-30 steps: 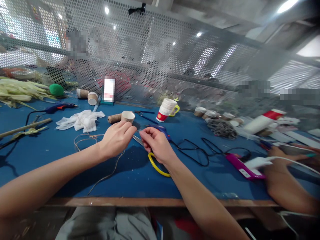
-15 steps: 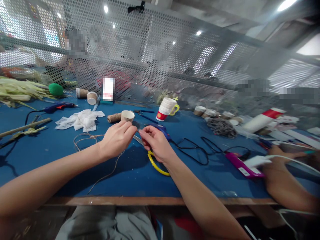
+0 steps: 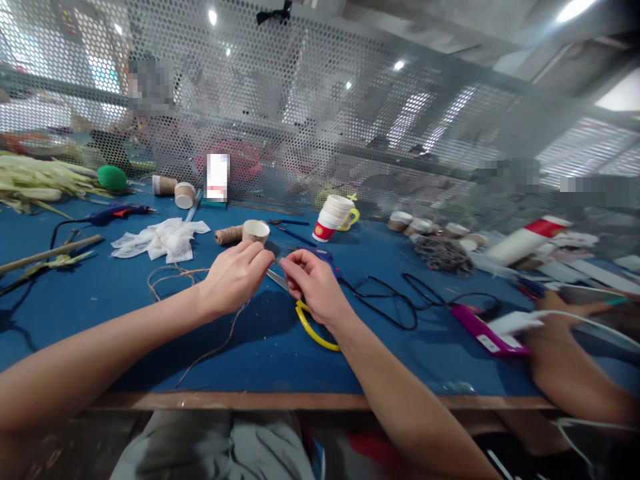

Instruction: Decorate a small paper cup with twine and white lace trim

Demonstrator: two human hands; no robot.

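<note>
My left hand (image 3: 240, 275) is closed, fingertips pinched together over the middle of the table. A thin strand of brown twine (image 3: 230, 337) runs from the table's front up under this hand, which seems to grip it; the fingers hide the hold. Close by on the right, my right hand (image 3: 313, 283) pinches thumb and forefinger on something too small to make out. Under it lie scissors with a yellow handle (image 3: 315, 333), blades pointing left. Just beyond my left hand are a paper cup (image 3: 256, 231) and a twine spool (image 3: 229, 235).
White cloth (image 3: 167, 240) and a glue gun (image 3: 120, 213) lie left. Stacked paper cups (image 3: 333, 219) stand behind, near pliers (image 3: 295, 230). A black cable (image 3: 385, 313) and a purple power strip (image 3: 485, 330) lie right, beside another person's arm (image 3: 575, 367). Perforated mesh (image 3: 310, 133) backs the table.
My right hand has shifted very slightly to the right, widening the small gap between the two hands. My left hand stays almost where it was.
</note>
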